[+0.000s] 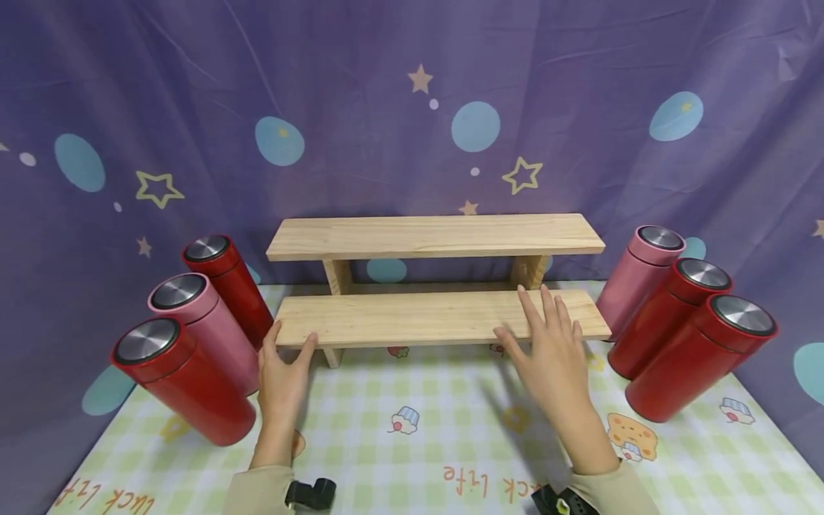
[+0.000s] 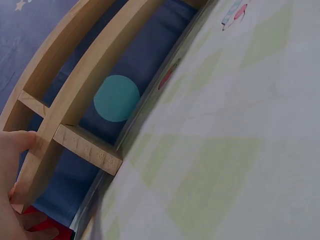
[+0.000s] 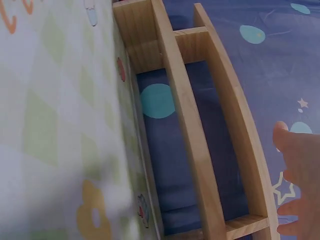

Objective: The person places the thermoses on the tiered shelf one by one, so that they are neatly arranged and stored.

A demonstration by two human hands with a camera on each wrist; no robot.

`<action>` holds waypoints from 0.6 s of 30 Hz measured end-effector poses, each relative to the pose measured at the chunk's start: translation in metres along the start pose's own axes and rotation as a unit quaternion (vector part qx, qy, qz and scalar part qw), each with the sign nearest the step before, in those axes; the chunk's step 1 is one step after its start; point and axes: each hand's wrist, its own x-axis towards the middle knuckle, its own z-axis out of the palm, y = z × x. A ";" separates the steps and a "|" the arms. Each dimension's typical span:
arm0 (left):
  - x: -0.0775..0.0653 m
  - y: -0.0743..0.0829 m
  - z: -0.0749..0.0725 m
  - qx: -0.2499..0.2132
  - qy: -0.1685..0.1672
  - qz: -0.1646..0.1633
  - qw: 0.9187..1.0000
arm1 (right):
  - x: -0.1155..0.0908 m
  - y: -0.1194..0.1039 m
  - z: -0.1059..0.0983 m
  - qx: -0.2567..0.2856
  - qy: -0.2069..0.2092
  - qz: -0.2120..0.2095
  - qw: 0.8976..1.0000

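A two-tier wooden shelf [image 1: 412, 317] stands in the middle of the table, its upper board [image 1: 434, 236] set back behind the lower one. My left hand [image 1: 282, 379] holds the lower board's front left corner. In the left wrist view, its thumb lies against the board's front edge [image 2: 31, 162] and other fingers curl below the corner. Over the right part of the lower board is my right hand [image 1: 547, 354], fingers spread and nothing gripped. The right wrist view shows that hand at the right edge, apart from the shelf's boards [image 3: 192, 135].
Left of the shelf, a red thermos [image 1: 187, 383], a pink thermos [image 1: 206, 332] and another red one [image 1: 232, 286] stand in a row. On the right are a pink thermos [image 1: 640, 279] and two red ones [image 1: 698, 357]. A checked cloth [image 1: 450, 422] covers the table; a purple curtain [image 1: 360, 86] hangs behind.
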 end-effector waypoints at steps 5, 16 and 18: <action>0.000 -0.001 0.001 -0.012 0.010 0.010 1.000 | -0.005 -0.002 -0.008 0.038 0.021 0.000 0.999; 0.002 -0.004 0.002 -0.004 0.026 0.014 1.000 | -0.041 0.007 -0.031 0.117 0.068 0.005 0.991; 0.002 -0.003 0.002 -0.005 0.025 0.012 1.000 | -0.050 0.012 -0.035 0.135 0.082 0.005 0.987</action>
